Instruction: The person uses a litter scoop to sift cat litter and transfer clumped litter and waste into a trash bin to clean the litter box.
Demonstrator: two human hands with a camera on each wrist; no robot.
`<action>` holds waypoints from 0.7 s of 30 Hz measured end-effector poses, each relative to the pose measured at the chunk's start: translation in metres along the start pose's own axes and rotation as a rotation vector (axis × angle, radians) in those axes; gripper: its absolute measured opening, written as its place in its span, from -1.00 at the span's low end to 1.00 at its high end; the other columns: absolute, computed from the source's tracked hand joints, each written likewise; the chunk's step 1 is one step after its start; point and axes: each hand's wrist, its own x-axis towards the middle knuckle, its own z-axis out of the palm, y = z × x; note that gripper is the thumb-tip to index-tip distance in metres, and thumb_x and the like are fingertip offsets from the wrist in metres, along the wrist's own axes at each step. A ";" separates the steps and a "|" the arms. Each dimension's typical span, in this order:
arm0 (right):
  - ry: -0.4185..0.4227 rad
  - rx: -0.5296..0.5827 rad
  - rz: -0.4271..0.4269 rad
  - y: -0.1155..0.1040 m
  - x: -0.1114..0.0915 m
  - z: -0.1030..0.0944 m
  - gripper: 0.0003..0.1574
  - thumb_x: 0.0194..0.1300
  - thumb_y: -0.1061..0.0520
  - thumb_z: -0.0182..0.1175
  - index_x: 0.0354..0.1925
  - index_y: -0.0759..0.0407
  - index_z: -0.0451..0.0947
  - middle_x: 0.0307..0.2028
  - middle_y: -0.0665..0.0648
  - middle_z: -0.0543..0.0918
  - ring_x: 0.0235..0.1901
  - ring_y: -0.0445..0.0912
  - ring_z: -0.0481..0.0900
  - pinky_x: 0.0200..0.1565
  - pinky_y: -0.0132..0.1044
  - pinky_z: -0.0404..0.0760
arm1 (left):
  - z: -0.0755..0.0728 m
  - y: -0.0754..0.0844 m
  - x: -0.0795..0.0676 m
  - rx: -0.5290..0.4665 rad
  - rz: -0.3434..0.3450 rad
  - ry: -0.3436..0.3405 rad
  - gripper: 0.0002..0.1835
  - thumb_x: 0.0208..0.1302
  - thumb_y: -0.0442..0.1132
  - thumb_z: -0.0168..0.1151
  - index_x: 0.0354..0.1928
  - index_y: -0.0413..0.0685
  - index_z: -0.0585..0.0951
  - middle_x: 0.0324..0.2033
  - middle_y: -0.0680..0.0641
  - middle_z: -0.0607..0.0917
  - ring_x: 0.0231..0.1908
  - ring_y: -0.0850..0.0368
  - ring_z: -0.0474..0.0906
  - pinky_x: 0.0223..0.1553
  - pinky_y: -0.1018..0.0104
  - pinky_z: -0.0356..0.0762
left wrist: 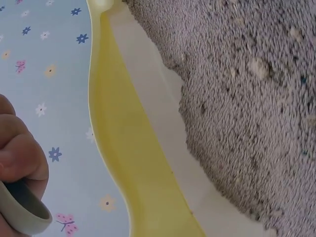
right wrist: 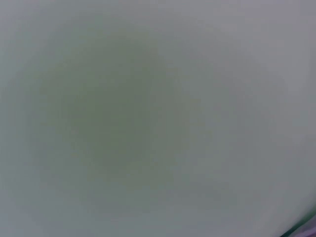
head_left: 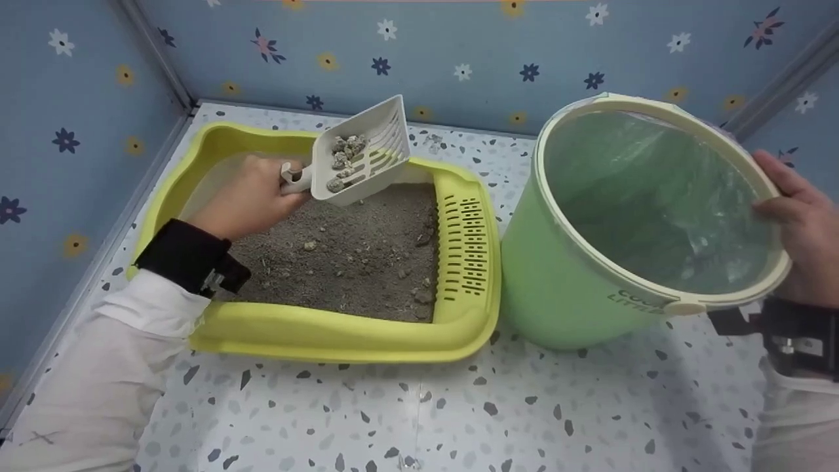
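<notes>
My left hand (head_left: 252, 196) grips the handle of a pale grey slotted litter scoop (head_left: 360, 154), raised over the back of the litter box. Several clumps of litter (head_left: 347, 154) lie in the scoop. Below it, the yellow-green litter box (head_left: 328, 334) holds grey-brown litter (head_left: 341, 262) with small lumps in it. In the left wrist view the curled fingers (left wrist: 22, 153) show at the left edge around the handle. My right hand (head_left: 803, 216) holds the far right rim of a green bin (head_left: 564, 282), which tilts and is lined with a clear bag (head_left: 695, 216). The right wrist view is a grey-green blur.
The litter box's slotted right ledge (head_left: 465, 242) stands right beside the bin. Blue flowered panels (head_left: 426, 59) rise behind and at both sides. Beneath everything is a white speckled surface (head_left: 419, 413).
</notes>
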 end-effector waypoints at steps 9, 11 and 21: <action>-0.008 0.038 0.018 -0.001 0.003 0.000 -0.30 0.45 0.32 -0.22 0.39 -0.28 0.10 0.44 -0.17 0.00 0.41 -0.18 0.04 -0.08 -0.45 0.56 | -0.018 0.000 0.002 0.216 0.100 -0.060 -0.86 0.19 -0.27 0.21 -0.39 -0.22 0.51 -0.71 -0.05 0.44 -0.73 0.09 0.30 -0.65 0.27 0.32; -0.007 0.034 0.017 -0.001 0.003 0.001 -0.30 0.45 0.31 -0.22 0.39 -0.28 0.09 0.44 -0.18 0.00 0.41 -0.20 0.06 -0.07 -0.46 0.55 | -0.020 -0.001 0.001 0.292 0.147 -0.033 -0.81 0.15 -0.26 0.27 -0.35 -0.26 0.52 -0.73 -0.06 0.46 -0.77 0.09 0.28 -0.71 0.28 0.28; -0.005 0.035 0.021 -0.002 0.001 0.002 -0.32 0.46 0.30 -0.24 0.39 -0.28 0.10 0.44 -0.18 0.01 0.39 -0.21 0.10 -0.06 -0.45 0.55 | -0.012 -0.005 -0.005 0.482 0.286 0.161 -0.66 0.06 -0.27 0.37 -0.53 -0.24 0.35 -0.80 -0.09 0.38 -0.83 0.12 0.17 -0.80 0.33 0.12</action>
